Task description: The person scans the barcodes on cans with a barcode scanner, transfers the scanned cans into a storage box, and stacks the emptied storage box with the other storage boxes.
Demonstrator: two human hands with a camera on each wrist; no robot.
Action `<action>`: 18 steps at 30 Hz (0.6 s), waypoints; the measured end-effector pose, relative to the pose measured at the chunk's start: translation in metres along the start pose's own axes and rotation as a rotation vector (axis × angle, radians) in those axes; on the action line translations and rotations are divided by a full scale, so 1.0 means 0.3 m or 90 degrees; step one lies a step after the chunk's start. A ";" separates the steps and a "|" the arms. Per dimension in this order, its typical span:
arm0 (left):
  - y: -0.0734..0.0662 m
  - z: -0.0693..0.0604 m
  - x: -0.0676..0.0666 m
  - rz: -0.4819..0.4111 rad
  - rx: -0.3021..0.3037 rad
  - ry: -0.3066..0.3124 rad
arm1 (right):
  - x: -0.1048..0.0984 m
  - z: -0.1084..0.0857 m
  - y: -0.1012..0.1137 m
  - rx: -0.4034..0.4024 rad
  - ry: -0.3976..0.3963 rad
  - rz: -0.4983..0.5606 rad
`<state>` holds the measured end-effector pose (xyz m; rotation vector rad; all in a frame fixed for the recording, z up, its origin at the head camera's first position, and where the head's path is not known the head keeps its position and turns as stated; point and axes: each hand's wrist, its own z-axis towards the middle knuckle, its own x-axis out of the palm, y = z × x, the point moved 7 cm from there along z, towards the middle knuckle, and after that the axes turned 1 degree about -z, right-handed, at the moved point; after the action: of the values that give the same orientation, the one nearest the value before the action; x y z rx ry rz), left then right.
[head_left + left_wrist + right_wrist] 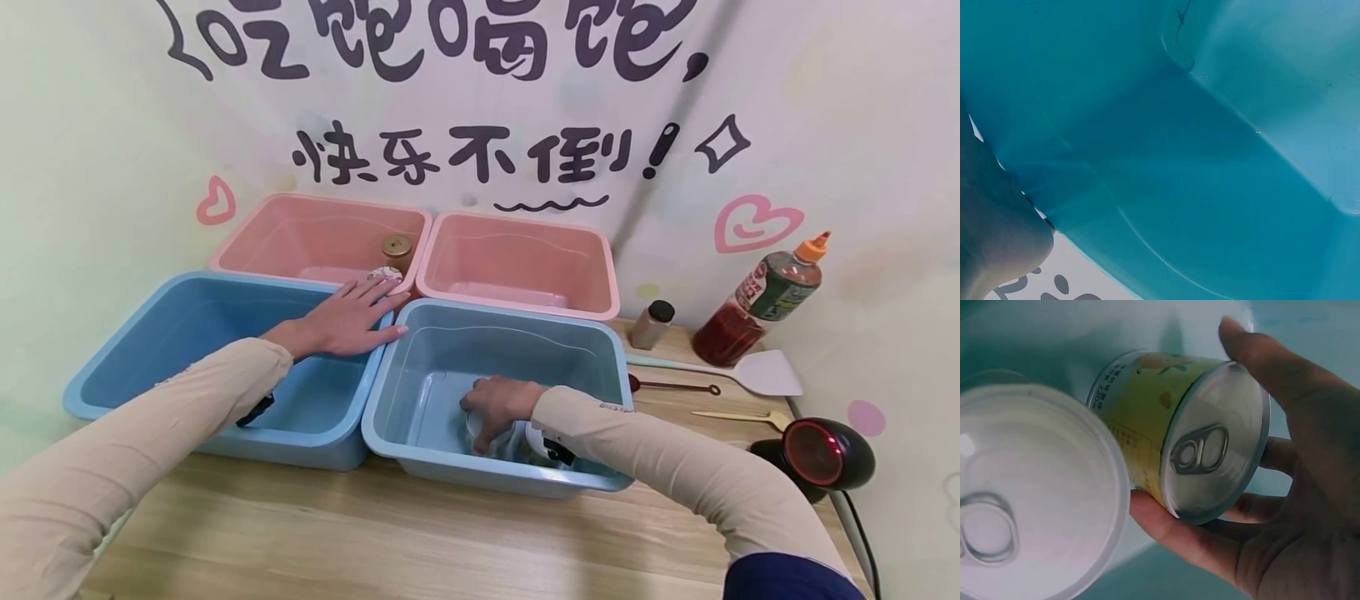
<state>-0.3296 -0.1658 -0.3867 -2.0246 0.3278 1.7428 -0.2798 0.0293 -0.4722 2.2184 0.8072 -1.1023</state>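
Note:
My left hand [348, 318] lies palm down with straight fingers across the right rim of the left blue bin [157, 296], its fingertips by a round-lidded item [386, 273] in the pink bin behind. In the left wrist view, part of the hand [1007, 225] shows at the bin's edge. Inside the right blue bin [517, 479], my right hand [498, 408] grips a can. The right wrist view shows that yellow-labelled can [1147, 412] tilted, with a ring-pull end, and the right hand's [1272, 481] thumb and fingers round it. A white-topped can [1041, 487] stands beside it.
Two pink bins stand behind the blue ones; the left one [300, 233] holds a gold-lidded jar [397, 247]. To the right are a sauce bottle [757, 300], a black-capped shaker [651, 327], a white spatula [768, 372], smaller utensils and a black device [832, 454] with a cable.

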 end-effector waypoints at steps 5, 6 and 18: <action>0.001 -0.001 0.005 -0.002 0.000 0.001 | 0.003 0.007 -0.004 -0.011 -0.003 -0.011; 0.001 -0.001 0.005 -0.003 0.000 0.001 | 0.003 0.008 -0.007 -0.008 -0.003 -0.012; 0.006 0.002 0.008 0.001 0.000 0.003 | -0.081 -0.043 -0.034 -0.004 -0.042 0.042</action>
<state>-0.3305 -0.1667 -0.3894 -2.0301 0.3305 1.7385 -0.2923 0.0383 -0.4473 2.1755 0.7033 -1.1325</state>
